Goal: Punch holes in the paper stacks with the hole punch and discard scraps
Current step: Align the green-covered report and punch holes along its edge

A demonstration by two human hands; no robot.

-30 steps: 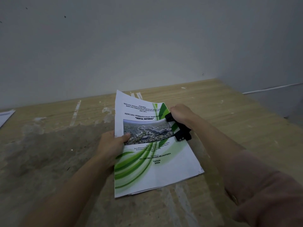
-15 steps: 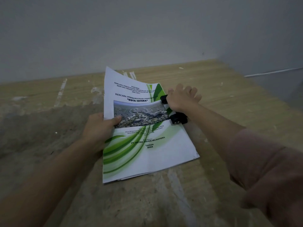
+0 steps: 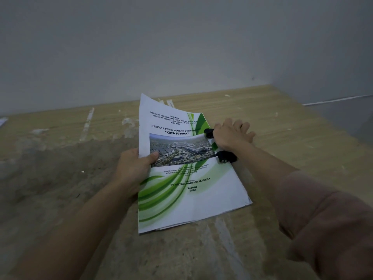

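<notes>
A paper stack [image 3: 187, 190] with a white and green cover and a city photo lies on the wooden table [image 3: 292, 142]. My left hand [image 3: 133, 168] grips its left edge, thumb on the photo. A black hole punch [image 3: 226, 156] sits over the stack's right edge. My right hand [image 3: 232, 134] lies flat on top of the punch with its fingers spread, and hides the punch's middle; only the two black ends show.
A grey wall rises just behind the table. The table's right edge runs diagonally at the far right. A white sheet corner [image 3: 2, 121] peeks in at the far left. Small paper bits [image 3: 227, 95] lie on the worn tabletop.
My right hand went from a closed fist on the punch to a flat palm with spread fingers. The left hand kept its hold on the stack.
</notes>
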